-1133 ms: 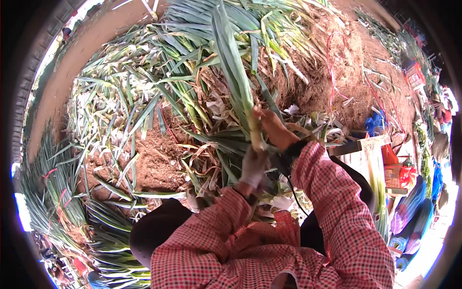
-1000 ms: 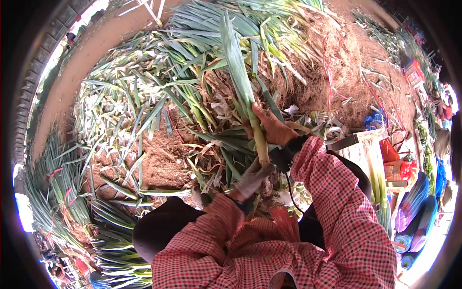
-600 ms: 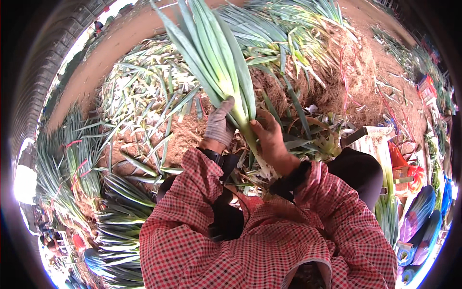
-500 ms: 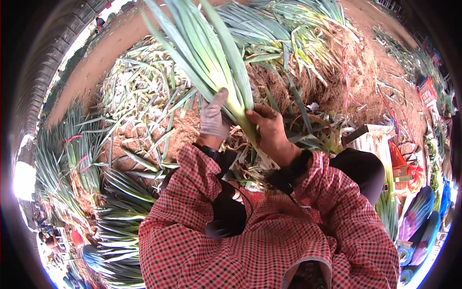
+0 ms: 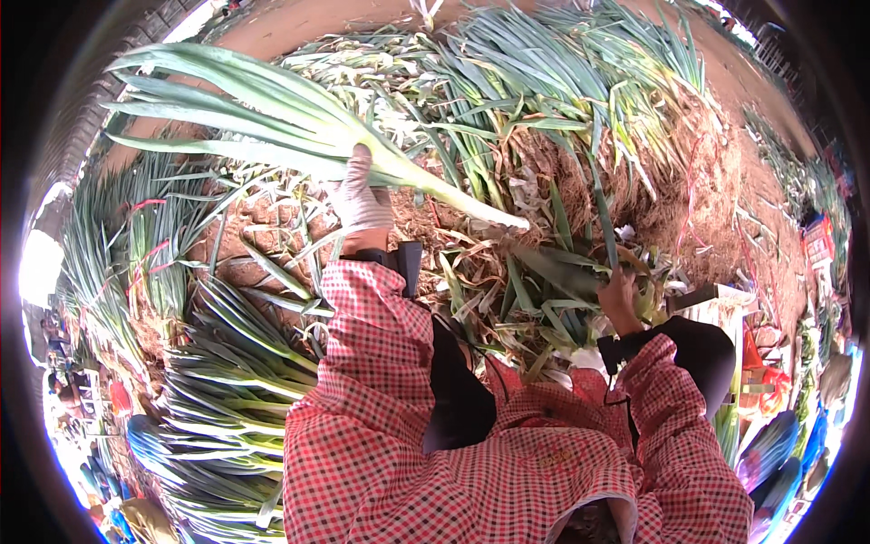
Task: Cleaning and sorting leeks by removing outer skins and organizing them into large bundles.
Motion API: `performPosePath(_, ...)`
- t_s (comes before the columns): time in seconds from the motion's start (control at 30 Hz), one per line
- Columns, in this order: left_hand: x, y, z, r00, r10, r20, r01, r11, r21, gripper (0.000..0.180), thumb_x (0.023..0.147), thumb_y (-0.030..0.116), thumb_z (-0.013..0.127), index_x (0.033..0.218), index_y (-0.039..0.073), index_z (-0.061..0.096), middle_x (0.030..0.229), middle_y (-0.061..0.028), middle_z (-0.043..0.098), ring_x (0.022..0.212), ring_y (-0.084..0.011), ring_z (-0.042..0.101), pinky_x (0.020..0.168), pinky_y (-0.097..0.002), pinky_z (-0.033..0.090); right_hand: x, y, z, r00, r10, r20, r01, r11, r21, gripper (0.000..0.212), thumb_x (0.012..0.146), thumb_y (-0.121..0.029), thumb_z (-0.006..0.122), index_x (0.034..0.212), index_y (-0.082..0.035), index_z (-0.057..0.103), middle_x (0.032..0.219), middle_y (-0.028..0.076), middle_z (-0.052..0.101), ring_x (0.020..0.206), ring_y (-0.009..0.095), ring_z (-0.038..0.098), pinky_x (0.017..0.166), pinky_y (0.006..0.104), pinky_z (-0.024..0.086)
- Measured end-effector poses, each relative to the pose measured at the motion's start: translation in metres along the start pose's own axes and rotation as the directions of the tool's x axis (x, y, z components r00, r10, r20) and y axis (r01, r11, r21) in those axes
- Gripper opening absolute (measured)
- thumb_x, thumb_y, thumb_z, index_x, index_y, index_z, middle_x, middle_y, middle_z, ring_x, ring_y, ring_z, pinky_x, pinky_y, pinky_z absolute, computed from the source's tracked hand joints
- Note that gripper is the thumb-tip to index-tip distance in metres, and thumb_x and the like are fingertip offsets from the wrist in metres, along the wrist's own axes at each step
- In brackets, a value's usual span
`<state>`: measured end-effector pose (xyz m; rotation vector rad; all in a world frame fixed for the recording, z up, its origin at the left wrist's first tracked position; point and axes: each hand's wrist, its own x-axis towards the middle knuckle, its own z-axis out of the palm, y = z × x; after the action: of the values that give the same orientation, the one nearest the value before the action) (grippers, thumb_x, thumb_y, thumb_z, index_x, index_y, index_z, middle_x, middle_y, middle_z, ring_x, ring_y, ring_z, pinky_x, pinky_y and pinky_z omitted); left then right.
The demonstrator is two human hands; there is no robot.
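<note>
My left hand (image 5: 364,195), in a pale striped glove, is closed around a large green onion (image 5: 299,122). The onion slants across in front of me, its leaves fanned to the upper left and its white root end to the right. My bare right hand (image 5: 619,299) is low on the right by my knee, its fingers closed on a long green onion leaf (image 5: 562,272) that is blurred by motion. Stripped leaves and dry skins (image 5: 489,308) lie under and between my hands.
Unpeeled green onions with brown roots (image 5: 562,68) are heaped ahead on the soil. Tied bundles (image 5: 136,236) stand at the left, with a row of trimmed green onions (image 5: 227,399) nearer me. A wooden-edged crate (image 5: 711,297) is beside my right knee.
The green onion has swung from upright to slanting left in my left hand. My right hand has left its stem and moved down to the right with a leaf.
</note>
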<state>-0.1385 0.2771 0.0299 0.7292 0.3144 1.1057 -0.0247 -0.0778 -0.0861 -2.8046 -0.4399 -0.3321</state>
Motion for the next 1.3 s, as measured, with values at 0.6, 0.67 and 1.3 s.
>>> performPosePath(0.6, -0.028, -0.036, 0.022, 0.945, -0.313, 0.099, 0.324, 0.937, -0.131, 0.045, 0.075, 0.003, 0.062, 0.116, 0.008, 0.043, 0.099, -0.0072, 0.054, 0.087, -0.0201, 0.055, 0.076, -0.0316, 0.048, 0.042, -0.213, -0.049, 0.732, -0.681, -0.021, 0.640, 0.676, 0.365, 0.042, 0.089, -0.036, 0.042, 0.084, 0.004, 0.051, 0.054, 0.015, 0.052, 0.052, 0.027, 0.058, 0.050, 0.0360, 0.047)
performPosePath(0.67, -0.025, -0.035, 0.014, 0.939, -0.330, 0.096, 0.343, 0.919, -0.197, 0.040, 0.077, 0.004, 0.060, 0.113, 0.004, 0.045, 0.097, -0.0090, 0.055, 0.086, -0.0213, 0.055, 0.077, -0.0335, 0.048, 0.045, -0.209, -0.057, 0.797, -0.530, 0.291, 0.117, 0.608, 0.785, 0.038, 0.090, -0.034, 0.042, 0.089, 0.003, 0.052, 0.057, 0.013, 0.053, 0.056, 0.023, 0.058, 0.051, 0.0378, 0.046)
performPosePath(1.3, -0.009, 0.014, 0.007, 0.875, -0.149, 0.461, 0.324, 0.888, -0.326, 0.058, 0.069, 0.042, 0.067, 0.107, 0.002, 0.050, 0.094, -0.0053, 0.056, 0.087, -0.0182, 0.055, 0.080, -0.0314, 0.048, 0.020, -0.196, -0.047, 0.777, -0.456, 0.435, -0.609, -0.365, 0.704, 0.025, 0.086, -0.025, 0.052, 0.099, -0.004, 0.057, 0.064, 0.004, 0.056, 0.060, 0.015, 0.055, 0.063, 0.0281, 0.046)
